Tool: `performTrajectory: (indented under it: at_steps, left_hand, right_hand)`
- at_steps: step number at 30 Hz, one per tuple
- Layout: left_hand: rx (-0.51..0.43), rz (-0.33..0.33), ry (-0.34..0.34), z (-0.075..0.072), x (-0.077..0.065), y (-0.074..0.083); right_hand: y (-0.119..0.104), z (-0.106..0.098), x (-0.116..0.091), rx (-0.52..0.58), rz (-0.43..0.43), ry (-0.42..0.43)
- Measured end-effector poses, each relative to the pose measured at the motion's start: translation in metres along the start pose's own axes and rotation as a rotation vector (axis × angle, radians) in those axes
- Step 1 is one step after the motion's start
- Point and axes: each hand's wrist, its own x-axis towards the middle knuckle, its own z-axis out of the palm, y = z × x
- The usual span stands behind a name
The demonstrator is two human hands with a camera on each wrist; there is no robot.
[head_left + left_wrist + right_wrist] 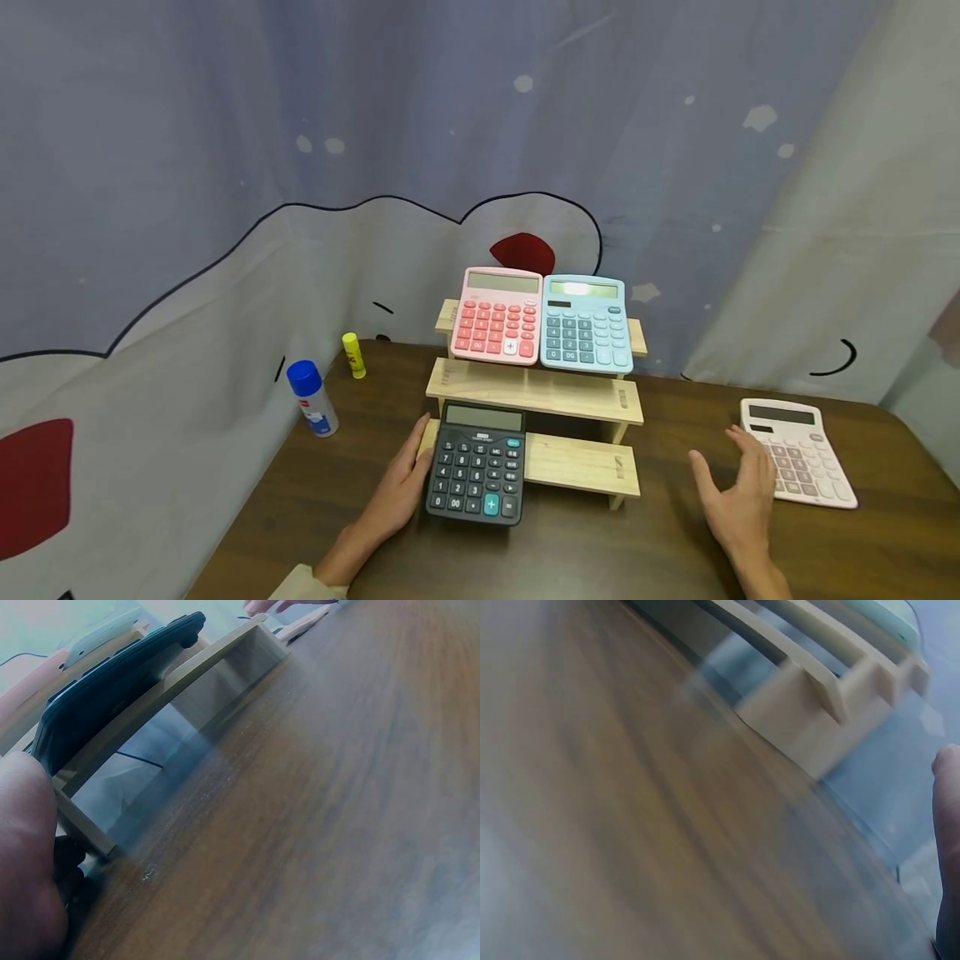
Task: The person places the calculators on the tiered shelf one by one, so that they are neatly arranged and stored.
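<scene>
A black calculator leans on the lowest step of a light wooden three-step rack. My left hand is at the calculator's left side by the rack's end, its thumb beside the calculator's edge; the left wrist view shows the thumb right at the lower corner. On the top step stand a pink calculator and a light blue calculator, side by side. My right hand, thumb and fingers spread apart, is at the left edge of a white calculator lying on the table, overlapping it in the head view.
A spray can with a blue cap and a yellow glue stick stand at the left of the brown wooden table. The rack's middle step holds nothing. A patterned curtain hangs behind the table.
</scene>
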Motion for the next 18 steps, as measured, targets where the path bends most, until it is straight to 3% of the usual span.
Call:
performTrajectory:
  at_steps: [5, 14, 18]
  left_hand:
    - [0.007, -0.013, 0.001, 0.0, 0.0, 0.0]
    - [0.017, -0.004, 0.007, 0.0, -0.001, 0.0]
    - [0.016, 0.005, 0.015, 0.001, -0.001, 0.0]
  right_hand:
    - [0.018, -0.012, 0.006, -0.084, 0.018, 0.028]
    - [0.044, -0.036, 0.013, -0.223, 0.184, -0.045]
    - [0.054, -0.049, 0.015, -0.296, 0.299, -0.103]
